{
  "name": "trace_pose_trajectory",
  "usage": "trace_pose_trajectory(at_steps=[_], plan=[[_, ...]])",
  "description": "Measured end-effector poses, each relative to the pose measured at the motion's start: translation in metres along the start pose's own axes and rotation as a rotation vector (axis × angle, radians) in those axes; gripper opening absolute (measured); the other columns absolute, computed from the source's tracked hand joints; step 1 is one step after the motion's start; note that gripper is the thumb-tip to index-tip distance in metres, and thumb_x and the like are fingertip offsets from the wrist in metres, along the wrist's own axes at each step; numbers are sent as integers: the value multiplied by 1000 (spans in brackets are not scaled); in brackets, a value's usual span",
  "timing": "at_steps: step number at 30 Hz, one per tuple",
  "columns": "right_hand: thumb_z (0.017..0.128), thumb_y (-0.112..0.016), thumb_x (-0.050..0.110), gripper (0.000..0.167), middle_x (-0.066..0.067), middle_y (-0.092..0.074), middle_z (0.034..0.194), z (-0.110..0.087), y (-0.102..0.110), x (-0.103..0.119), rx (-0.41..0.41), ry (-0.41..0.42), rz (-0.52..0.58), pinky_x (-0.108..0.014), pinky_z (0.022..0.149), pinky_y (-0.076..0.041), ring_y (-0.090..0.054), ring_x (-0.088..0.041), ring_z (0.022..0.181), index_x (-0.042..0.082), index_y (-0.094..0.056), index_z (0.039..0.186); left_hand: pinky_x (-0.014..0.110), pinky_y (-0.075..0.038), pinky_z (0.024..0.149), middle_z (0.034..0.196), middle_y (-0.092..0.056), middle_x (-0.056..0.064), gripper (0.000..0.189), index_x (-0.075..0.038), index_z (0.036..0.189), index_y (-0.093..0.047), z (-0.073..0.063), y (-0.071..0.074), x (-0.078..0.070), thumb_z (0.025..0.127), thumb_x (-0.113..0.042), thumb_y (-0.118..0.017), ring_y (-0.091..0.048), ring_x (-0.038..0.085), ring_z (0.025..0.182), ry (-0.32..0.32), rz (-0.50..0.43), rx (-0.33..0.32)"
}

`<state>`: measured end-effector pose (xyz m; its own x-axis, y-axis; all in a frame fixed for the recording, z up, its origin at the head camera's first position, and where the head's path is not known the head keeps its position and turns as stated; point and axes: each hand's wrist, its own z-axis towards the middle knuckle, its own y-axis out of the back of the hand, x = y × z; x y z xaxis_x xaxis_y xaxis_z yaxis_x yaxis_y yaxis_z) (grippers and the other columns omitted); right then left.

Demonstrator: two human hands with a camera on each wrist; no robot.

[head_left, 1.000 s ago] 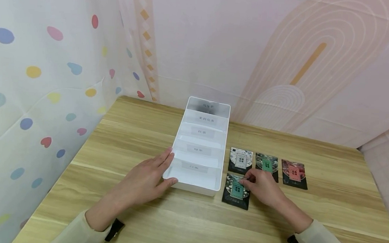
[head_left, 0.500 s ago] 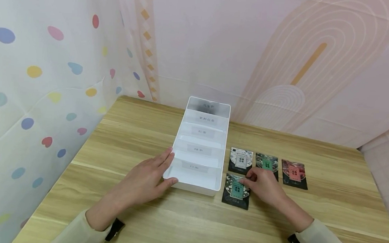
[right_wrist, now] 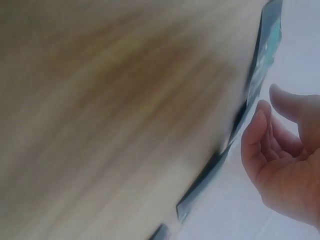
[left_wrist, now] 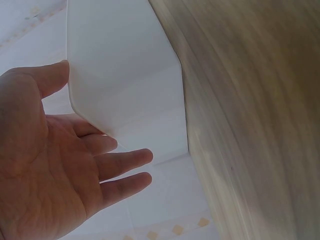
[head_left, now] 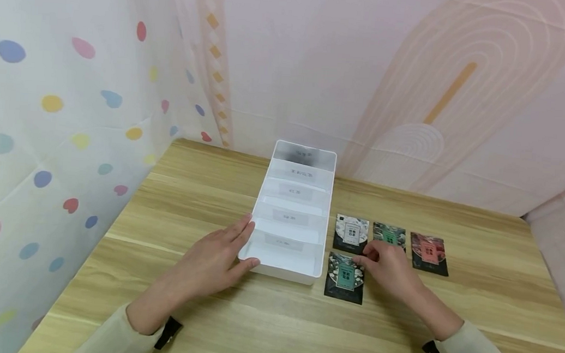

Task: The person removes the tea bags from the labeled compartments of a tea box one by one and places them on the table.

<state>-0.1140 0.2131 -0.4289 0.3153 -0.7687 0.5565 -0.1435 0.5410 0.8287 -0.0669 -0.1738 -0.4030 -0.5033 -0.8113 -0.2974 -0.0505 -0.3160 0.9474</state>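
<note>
My left hand [head_left: 210, 261] rests against the near left corner of a white divided box [head_left: 280, 272], thumb at the front rim, fingers along the side. In the left wrist view its fingers [left_wrist: 125, 162] are spread and nearly straight beside the box wall. My right hand [head_left: 393, 269] hovers at the upper right edge of a black tea sachet with a teal label [head_left: 344, 279], fingers loosely bent. The right wrist view shows a gap between thumb and forefinger, with nothing held. A green-labelled sachet [head_left: 389, 233] is partly hidden behind this hand.
A white-labelled sachet [head_left: 351, 233] lies behind the teal one, close to the box's right side. Farther right is a red-labelled sachet [head_left: 428, 253]. The box has several compartments with printed labels. Patterned curtains [head_left: 289, 78] hang behind the wooden table [head_left: 271, 334].
My right hand has drawn back slightly to the right from the teal-labelled sachet, uncovering more of it. The left hand stays at the box, and the sachets lie as before.
</note>
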Motion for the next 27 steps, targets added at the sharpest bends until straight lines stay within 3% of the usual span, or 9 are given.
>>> trace_pose_trajectory(at_steps=[15, 27], plan=[[94, -81, 17, 12, 5, -61, 70, 12, 22, 6, -60, 35, -23, -24, 48, -41, -49, -9, 56, 8, -74, 90, 54, -45, 114, 164, -36, 24, 76, 9, 155, -42, 1, 0, -1, 105, -44, -63, -46, 37, 146, 10, -10, 20], [100, -75, 22, 18, -2, -70, 84, 33, 33, 14, -92, 32, -9, -30, 53, -50, -60, -14, 68, 5, -75, 104, 54, -45, 114, 164, -36, 24, 78, 9, 155, -42, 1, -2, 1, 104, -46, -64, -47, 37, 145, 14, -2, 19]])
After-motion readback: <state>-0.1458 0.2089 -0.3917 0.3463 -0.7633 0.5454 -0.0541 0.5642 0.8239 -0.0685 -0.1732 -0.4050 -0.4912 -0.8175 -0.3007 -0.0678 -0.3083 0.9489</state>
